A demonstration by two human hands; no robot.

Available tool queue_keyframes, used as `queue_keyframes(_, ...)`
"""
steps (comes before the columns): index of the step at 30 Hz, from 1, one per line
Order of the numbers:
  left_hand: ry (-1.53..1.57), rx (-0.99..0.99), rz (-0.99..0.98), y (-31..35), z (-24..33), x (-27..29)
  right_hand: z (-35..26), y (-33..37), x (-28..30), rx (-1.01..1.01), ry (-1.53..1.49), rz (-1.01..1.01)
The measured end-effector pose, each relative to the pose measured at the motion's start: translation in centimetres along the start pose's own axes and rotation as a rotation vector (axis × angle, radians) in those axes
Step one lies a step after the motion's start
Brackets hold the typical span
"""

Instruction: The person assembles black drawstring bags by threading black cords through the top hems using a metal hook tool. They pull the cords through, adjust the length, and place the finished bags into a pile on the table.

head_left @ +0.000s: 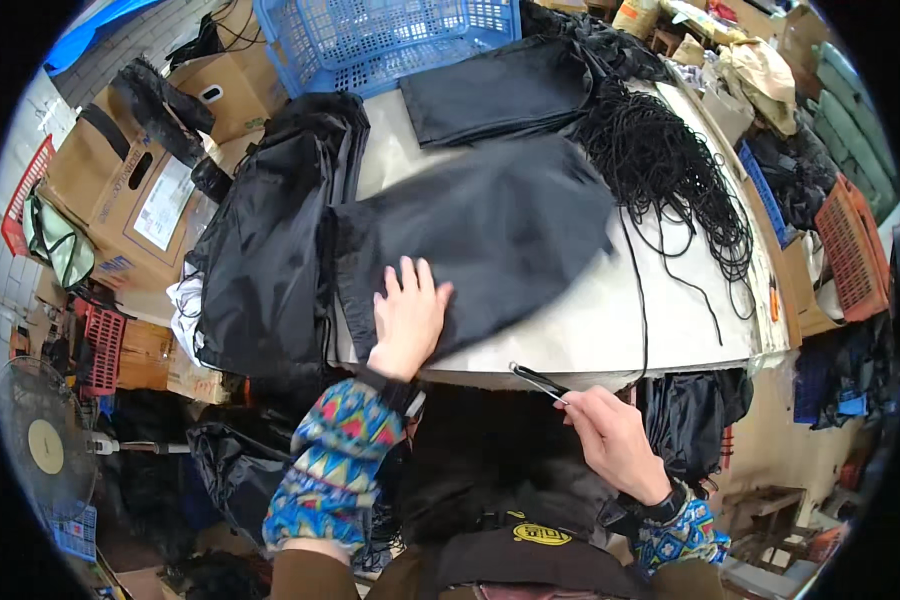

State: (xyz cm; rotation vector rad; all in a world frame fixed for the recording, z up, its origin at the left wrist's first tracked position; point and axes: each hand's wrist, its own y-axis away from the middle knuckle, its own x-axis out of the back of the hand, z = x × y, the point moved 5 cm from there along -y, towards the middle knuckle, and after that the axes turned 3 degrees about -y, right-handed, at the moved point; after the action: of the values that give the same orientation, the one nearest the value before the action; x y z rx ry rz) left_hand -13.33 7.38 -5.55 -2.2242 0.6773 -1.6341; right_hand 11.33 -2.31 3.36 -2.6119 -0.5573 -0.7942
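My left hand lies with fingers spread on a black fabric piece, which is spread across the white table. My right hand, off the table's front edge, pinches a thin metal threader. Its small looped tip points up and left, and something black like cord runs beside it. To the left of the fabric piece is a pile of folded black fabric. Behind it lies a flat stack of black fabric. A tangled bundle of black cord spreads at the right, with loose ends hanging toward the front edge.
A blue plastic basket stands at the back. Cardboard boxes crowd the left, above a fan. An orange-handled tool lies at the table's right edge, near a red crate. Black fabric hangs below the front edge.
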Motion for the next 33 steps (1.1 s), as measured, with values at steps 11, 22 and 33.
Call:
queue_keyframes(11, 1.089, 0.355, -0.075, -2.2, 2.4, 6.3, 5.7, 4.4, 2.5, -0.421, -0.166, 0.197)
queue_keyframes(22, 2.314, 1.240, -0.506, 1.0, 11.9, 6.6, 4.5, 2.7, 1.9, -0.394, -0.336, 0.230)
queue_keyframes(33, 2.190, 1.043, -0.333, 3.7, 9.2, 9.0, 2.9, -1.6, -1.7, -0.100, -0.091, 0.278)
